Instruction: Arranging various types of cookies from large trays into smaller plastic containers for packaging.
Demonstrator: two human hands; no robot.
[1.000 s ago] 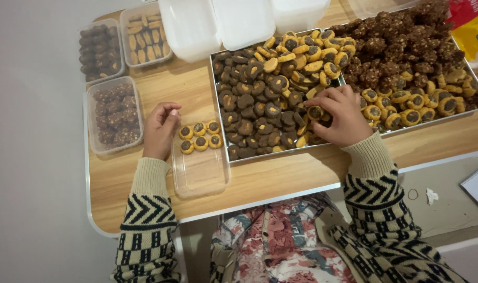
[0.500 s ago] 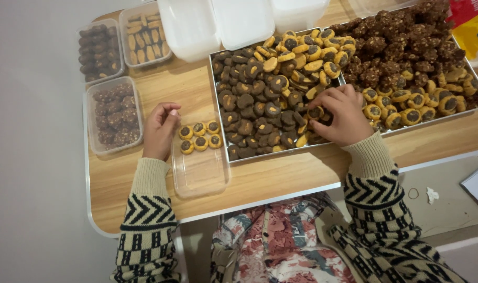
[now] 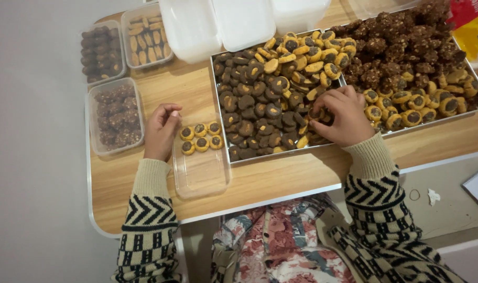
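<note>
Right hand (image 3: 343, 116) pinches a cookie (image 3: 317, 113) – left hand (image 3: 162, 130) curled, empty, beside clear box (image 3: 201, 170)

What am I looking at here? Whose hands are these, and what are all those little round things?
A person wears a camera on their head, so you look down at their own two hands. The left hand rests by a clear plastic box with six small yellow cookies in it. The right hand pinches a cookie in a metal tray full of dark and yellow cookies. A second tray sits beside it on the wooden table. Three filled boxes wait on the left.
</note>
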